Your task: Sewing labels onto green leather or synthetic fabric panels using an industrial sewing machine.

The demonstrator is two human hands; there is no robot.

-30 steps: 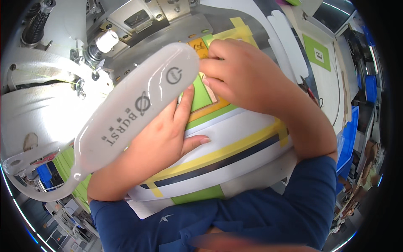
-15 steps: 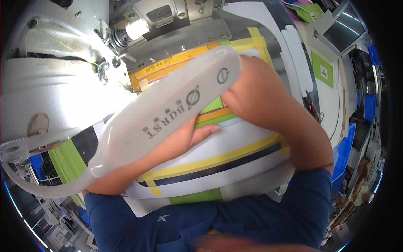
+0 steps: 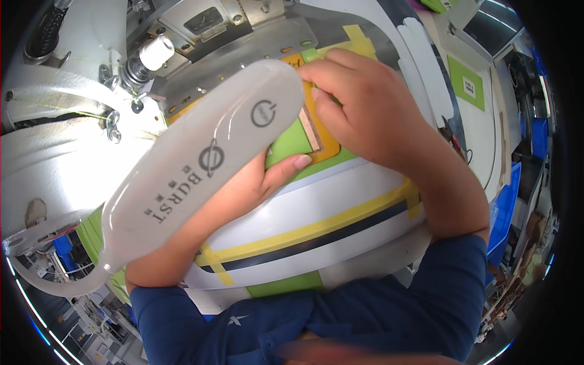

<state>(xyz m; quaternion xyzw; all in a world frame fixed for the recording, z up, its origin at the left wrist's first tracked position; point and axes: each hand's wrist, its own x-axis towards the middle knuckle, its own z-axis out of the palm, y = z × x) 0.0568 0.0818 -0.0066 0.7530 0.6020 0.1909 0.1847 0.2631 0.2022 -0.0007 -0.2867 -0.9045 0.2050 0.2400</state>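
Note:
An orange template (image 3: 328,143) with a green piece (image 3: 289,141) and a pinkish strip inside it lies on white sheets with yellow tape (image 3: 304,234). My left hand (image 3: 261,182) rests at the template's near side, thumb stretched out beside the green piece; its other fingers are hidden under a long translucent grey attachment (image 3: 201,158) that crosses the view. My right hand (image 3: 371,115) is closed at the template's right part, fingers curled; whatever its fingertips hold is hidden.
A lit sewing machine (image 3: 67,152) with thread fills the left, with a metal plate (image 3: 243,45) behind the template. On the right are white strips (image 3: 420,67), dark-handled scissors (image 3: 453,137), a green card (image 3: 462,73) and a blue tray (image 3: 508,194).
My left thumb has moved away from me, higher onto the template. My right hand, half hidden half a second ago, shows again with curled fingers. The whole view has shifted between frames.

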